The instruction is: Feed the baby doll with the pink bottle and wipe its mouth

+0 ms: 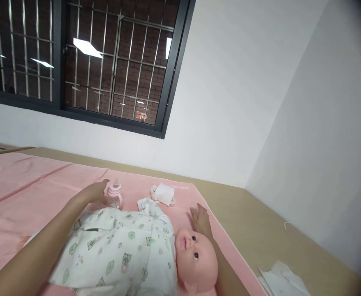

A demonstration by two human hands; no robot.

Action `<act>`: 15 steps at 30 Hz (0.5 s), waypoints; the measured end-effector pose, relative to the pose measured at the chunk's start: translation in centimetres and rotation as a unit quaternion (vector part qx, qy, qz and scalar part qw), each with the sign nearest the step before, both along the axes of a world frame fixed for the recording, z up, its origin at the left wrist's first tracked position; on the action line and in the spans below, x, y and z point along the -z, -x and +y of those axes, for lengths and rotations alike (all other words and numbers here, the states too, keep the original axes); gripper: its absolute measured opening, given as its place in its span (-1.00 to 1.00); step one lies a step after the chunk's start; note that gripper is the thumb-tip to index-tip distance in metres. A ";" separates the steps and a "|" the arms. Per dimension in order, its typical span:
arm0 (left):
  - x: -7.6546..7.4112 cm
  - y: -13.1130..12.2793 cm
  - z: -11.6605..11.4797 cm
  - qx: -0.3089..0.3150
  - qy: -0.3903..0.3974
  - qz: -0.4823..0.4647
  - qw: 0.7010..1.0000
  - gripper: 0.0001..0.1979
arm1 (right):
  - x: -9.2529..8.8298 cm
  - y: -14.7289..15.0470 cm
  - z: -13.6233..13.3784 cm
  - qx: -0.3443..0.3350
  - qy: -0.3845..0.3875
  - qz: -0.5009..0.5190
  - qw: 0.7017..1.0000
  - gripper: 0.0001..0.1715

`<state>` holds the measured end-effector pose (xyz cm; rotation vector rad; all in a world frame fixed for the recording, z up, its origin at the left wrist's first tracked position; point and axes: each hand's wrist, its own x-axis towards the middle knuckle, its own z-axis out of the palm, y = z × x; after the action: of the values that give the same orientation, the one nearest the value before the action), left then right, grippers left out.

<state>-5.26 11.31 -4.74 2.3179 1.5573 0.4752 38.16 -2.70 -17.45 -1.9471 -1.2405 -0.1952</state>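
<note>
A pink blanket (45, 181) covered much of the tan table (239, 209). On it a doll (131, 246) in a printed white outfit lay face up, head beside the right forearm. The right hand (201, 218) was loosely bent beyond the head; blur hid whether it held anything. The left hand (98, 192) was at the feeding bottle (115, 193), which stood upright past the doll's body; whether the fingers gripped it or merely touched it, I could not tell. The step in hand seemed to be handling the bottle; lifting it would call for a firm grip. A white tissue (165, 193) lay nearby. The doll's legs were mostly hidden by the left forearm.
</note>
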 end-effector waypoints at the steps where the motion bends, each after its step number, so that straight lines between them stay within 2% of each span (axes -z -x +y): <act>1: -0.6 0.2 -0.5 -0.006 0.007 0.009 1.000 -0.05 | 0.0 0.1 0.0 0.000 0.001 0.001 1.000 -0.24; 2: -1.3 0.3 -1.0 -0.015 0.008 0.015 1.000 -0.04 | 0.0 0.2 -0.1 0.002 0.001 0.002 1.000 -0.24; 4: -2.5 -0.1 -2.5 -0.028 -0.014 0.006 0.999 -0.14 | -0.1 0.4 -0.1 0.004 -0.004 0.002 1.000 -0.26; 7: -3.7 -2.1 -5.3 0.010 -0.041 -0.040 0.998 -0.38 | -0.2 0.7 -0.2 0.004 -0.017 -0.005 1.000 -0.27; 11: -4.2 -7.2 -8.9 0.164 -0.014 -0.092 0.982 -0.51 | -0.9 1.5 -0.6 0.010 -0.054 -0.031 0.998 -0.31; 13: -4.1 -10.4 -10.4 0.250 0.006 -0.098 0.963 -0.56 | -1.4 2.0 -0.9 -0.015 -0.088 -0.054 0.995 -0.36; 15: -4.0 -13.6 -11.5 0.308 0.023 -0.073 0.948 -0.59 | -1.9 2.6 -1.2 -0.060 -0.114 -0.078 0.989 -0.46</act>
<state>8.32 -0.19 -0.72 2.4935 0.7014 0.4254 35.58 -3.88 -15.51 -1.6801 -1.3686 -0.4164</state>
